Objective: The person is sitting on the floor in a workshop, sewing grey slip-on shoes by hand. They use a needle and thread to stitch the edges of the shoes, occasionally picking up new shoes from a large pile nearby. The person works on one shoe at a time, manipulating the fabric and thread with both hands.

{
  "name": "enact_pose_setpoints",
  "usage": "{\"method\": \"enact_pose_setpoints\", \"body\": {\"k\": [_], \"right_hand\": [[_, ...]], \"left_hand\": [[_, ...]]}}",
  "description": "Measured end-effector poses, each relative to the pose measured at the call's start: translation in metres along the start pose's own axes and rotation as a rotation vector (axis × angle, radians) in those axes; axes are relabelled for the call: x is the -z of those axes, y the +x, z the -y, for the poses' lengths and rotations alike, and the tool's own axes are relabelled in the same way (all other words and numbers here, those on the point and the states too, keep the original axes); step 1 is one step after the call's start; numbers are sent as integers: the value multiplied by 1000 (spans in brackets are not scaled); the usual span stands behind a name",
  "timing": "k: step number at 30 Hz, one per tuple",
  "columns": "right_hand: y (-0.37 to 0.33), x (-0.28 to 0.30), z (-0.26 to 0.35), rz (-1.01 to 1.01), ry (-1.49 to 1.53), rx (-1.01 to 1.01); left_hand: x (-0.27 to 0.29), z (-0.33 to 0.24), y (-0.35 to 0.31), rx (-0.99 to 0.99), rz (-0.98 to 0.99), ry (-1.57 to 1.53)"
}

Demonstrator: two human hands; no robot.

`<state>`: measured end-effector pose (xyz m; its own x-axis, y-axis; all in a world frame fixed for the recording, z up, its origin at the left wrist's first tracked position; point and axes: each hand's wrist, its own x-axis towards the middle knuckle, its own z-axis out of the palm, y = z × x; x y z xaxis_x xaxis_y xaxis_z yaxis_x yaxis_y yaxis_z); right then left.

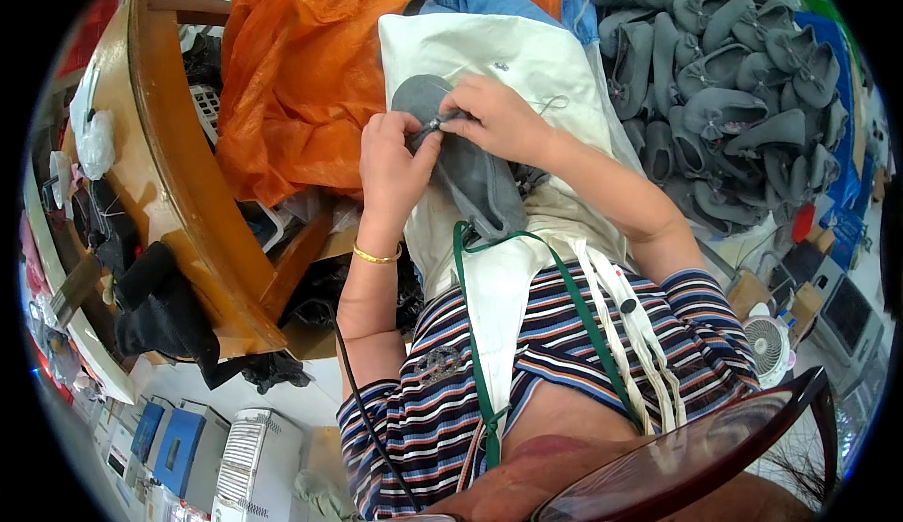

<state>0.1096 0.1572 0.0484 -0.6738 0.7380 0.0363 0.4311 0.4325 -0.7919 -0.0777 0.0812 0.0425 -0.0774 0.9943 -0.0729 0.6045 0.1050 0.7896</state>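
A grey flat shoe lies on the white cloth over my lap, its rounded toe pointing away from me. At its front opening sits a small grey bow with a shiny bit at its centre. My left hand pinches the bow from the left, thumb and forefinger pressed together. From the other side my right hand grips the bow's right part between thumb and fingers. The fingertips partly hide the bow. Under the shoe's right edge, something dark shows, too covered to name.
A large heap of grey shoes with bows is piled at the right on blue sheeting. Orange sheeting spreads at the far left. A curved wooden piece of furniture stands to my left. A small white fan is at the right.
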Motion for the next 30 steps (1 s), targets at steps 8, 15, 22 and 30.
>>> {"method": "enact_pose_setpoints", "body": {"k": [8, 15, 22, 30], "right_hand": [[-14, -9, 5, -136, -162, 106], [-6, -12, 5, -91, -140, 72], [-1, -5, 8, -13, -148, -36], [6, -11, 18, 70, -48, -105]], "left_hand": [[-7, -3, -4, -110, -120, 64], [-8, 3, -3, -140, -141, 49], [-9, 1, 1, -138, -124, 48], [-4, 6, -10, -104, -206, 2]]}}
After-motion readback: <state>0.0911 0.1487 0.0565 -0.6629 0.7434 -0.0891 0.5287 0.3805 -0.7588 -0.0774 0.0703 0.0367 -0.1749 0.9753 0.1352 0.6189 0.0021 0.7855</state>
